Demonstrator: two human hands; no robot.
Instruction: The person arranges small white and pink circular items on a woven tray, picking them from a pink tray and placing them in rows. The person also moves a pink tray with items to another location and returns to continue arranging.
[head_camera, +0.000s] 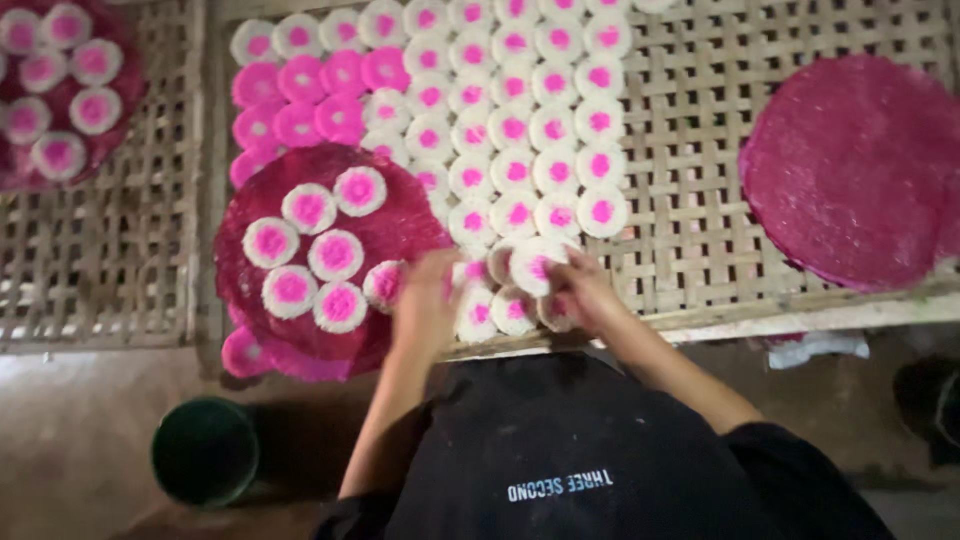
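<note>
A: What has the right hand (585, 295) got?

B: A white disc (537, 265) with a pink centre. The fingers are curled round its near edge, so the hand is partly closed on it. The disc sits just above the knuckles, tilted a little, over the woven rack (700, 200).

A: And the left hand (425, 305)?

B: Blurred. It is raised just left of the right hand, fingers loosely bent, but I cannot tell whether it grips anything. A disc at the edge of the mat (385, 285) lies right against its far side.

A: What lies between the two hands?

B: A few more white discs (478, 312), bunched together at the rack's near edge, some overlapping.

A: Further out?

B: Beyond the right hand, rows of the same discs (515, 130) cover the rack, side by side and touching. Past the left hand, up and to the left, is a round pink mat (400, 225) with seven discs on it, six in a loose ring and the seventh at its edge. Beyond that mat sit all-pink discs (300, 100).

A: And off to the sides?

B: Well to the right of the right hand, a stack of bare pink mats (850, 170) on the rack. Far left, another mat with discs (60, 90) on a second rack (130, 250). Below the left forearm, on the floor, a dark green bucket (205, 450).
</note>
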